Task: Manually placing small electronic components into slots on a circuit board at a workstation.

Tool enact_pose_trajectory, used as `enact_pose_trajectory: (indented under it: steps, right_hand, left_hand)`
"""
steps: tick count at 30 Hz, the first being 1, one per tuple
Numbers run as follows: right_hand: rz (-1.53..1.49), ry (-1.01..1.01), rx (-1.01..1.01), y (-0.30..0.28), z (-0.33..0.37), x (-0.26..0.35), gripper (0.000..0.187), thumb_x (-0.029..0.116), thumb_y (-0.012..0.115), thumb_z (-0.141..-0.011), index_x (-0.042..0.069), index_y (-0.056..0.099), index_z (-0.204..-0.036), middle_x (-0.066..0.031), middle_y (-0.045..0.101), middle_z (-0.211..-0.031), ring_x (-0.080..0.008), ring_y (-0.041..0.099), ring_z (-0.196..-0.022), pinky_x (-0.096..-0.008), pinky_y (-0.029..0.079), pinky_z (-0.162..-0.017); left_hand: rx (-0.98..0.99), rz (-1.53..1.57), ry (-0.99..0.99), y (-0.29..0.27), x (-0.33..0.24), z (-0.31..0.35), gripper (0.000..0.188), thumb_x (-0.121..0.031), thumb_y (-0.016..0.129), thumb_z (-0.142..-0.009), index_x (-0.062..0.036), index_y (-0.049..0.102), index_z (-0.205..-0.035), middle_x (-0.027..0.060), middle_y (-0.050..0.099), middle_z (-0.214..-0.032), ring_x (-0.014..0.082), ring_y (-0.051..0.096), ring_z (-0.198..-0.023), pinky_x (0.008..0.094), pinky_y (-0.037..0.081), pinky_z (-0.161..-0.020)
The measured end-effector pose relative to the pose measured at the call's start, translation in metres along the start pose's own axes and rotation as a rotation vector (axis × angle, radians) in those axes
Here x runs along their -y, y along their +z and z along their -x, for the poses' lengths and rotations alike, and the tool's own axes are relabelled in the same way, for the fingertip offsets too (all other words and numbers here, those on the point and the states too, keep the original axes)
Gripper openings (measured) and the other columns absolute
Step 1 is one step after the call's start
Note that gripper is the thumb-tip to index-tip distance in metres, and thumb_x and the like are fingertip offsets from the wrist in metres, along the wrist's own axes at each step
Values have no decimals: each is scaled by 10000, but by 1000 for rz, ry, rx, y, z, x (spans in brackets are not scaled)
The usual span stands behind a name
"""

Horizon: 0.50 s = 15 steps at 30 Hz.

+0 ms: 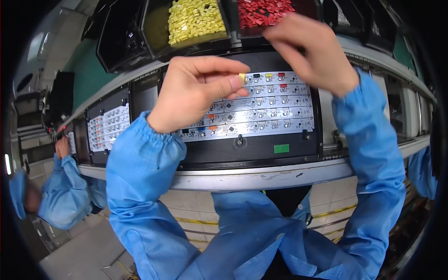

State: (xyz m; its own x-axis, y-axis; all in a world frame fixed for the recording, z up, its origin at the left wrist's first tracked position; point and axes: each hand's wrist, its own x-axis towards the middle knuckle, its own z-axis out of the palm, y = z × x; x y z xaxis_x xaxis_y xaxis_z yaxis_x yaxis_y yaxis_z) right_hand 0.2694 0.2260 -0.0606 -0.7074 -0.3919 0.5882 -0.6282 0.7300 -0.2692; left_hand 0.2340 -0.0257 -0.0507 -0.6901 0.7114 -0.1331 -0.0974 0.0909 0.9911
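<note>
Left hand [196, 91] pinches yellow piece [242, 78] over circuit boards [243, 115].
Right hand [319, 53] overlaps near edge of red-piece bin [252, 32], grip unclear; open gap between hands.

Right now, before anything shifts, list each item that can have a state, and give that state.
Left-hand grip: pinched shut on a small yellow piece
Right-hand grip: fingers bent, at the red-parts bin; whether loaded, unclear
Yellow-parts bin: open-topped, well filled
Red-parts bin: open-topped, stocked, partly hidden
Circuit boards: flat in a black frame, partly fitted with coloured pieces
</note>
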Motion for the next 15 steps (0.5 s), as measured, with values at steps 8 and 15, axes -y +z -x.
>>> enact_pose_trajectory:
  steps: [8, 15]
  right_hand:
    - [154, 577, 257, 1, -90, -19, 170, 69, 596, -750, -40, 701, -827, -265, 675, -848, -403, 671, -857, -441, 543, -787]
    - [295, 501, 218, 8, -90, -47, 200, 91, 621, -735, -32, 704, -871, -275, 680, -890, -403, 676, -899, -453, 546, -803]
  left_hand:
    - [65, -21, -95, 21, 6, -8, 226, -27, 628, -929, 52, 652, -1139, 101, 688, -918, 119, 670, -778, 240, 570, -732]
    - [109, -13, -167, 24, 8, -11, 197, -38, 595, -955, 47, 648, -1125, 43, 630, -841, 86, 608, -694, 238, 551, -682]
